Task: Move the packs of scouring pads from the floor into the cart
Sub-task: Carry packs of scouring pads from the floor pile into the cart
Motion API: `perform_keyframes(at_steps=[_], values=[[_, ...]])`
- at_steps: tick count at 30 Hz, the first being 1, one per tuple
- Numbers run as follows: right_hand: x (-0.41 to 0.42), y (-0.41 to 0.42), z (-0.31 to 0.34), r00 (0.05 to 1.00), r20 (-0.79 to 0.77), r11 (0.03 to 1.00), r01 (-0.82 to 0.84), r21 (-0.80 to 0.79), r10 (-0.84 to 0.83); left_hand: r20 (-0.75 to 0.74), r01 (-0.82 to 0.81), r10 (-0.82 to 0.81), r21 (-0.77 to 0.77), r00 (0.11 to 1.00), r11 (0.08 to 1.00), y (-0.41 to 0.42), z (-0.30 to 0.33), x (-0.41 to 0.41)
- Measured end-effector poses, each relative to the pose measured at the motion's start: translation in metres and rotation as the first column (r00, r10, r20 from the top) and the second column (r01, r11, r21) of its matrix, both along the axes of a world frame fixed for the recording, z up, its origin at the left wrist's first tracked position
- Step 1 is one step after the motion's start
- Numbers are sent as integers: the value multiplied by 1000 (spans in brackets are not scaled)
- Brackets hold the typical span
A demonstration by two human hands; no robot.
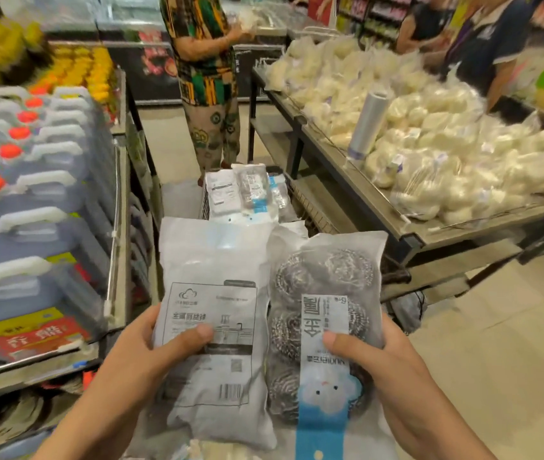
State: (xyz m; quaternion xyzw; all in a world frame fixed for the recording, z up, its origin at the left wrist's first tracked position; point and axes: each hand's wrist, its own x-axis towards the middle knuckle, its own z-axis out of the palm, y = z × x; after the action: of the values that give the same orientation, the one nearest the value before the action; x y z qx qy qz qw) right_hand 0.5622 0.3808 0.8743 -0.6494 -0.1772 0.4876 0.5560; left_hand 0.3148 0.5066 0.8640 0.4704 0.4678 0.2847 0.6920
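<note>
My left hand [151, 353] grips a pack of scouring pads [210, 293] turned white printed back up, thumb on its label. Beside it, my right hand [373, 360] grips a second pack [323, 283] showing steel wool balls and a blue-and-white label, thumb on top. Both packs are held side by side in front of me. Ahead and lower stands the cart [204, 202], with several more packs [244, 190] standing in it.
A shelf of large jugs with orange caps [31, 194] runs along the left. A display table of bagged white buns [429, 154] stands at the right with a roll of plastic bags [368, 121]. One person [207, 78] stands beyond the cart; others are at the far right.
</note>
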Motion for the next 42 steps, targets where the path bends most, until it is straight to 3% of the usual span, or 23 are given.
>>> perform_keyframes(at_steps=[7, 19, 23, 30, 36, 42], values=[[47, 93, -1, 1000, 3, 1000, -18, 7, 18, 5, -72, 72, 27, 997, 997, 79, 4, 48], [198, 287, -38, 975, 77, 978, -206, -42, 209, -53, -182, 181, -23, 982, 983, 215, -17, 181], [256, 349, -71, 959, 147, 962, -217, -164, 242, -106, -181, 174, -51, 979, 982, 268, -58, 232], [283, 391, -162, 983, 69, 916, -132, -379, 170, -218, -146, 102, -196, 971, 970, 323, -171, 276], [271, 391, -232, 986, 70, 831, -87, -549, 149, -293, -167, 66, -333, 954, 928, 321, -245, 276], [264, 385, -259, 974, 190, 784, 24, -620, 121, -311, -167, 25, -439, 950, 883, 299, -279, 288]])
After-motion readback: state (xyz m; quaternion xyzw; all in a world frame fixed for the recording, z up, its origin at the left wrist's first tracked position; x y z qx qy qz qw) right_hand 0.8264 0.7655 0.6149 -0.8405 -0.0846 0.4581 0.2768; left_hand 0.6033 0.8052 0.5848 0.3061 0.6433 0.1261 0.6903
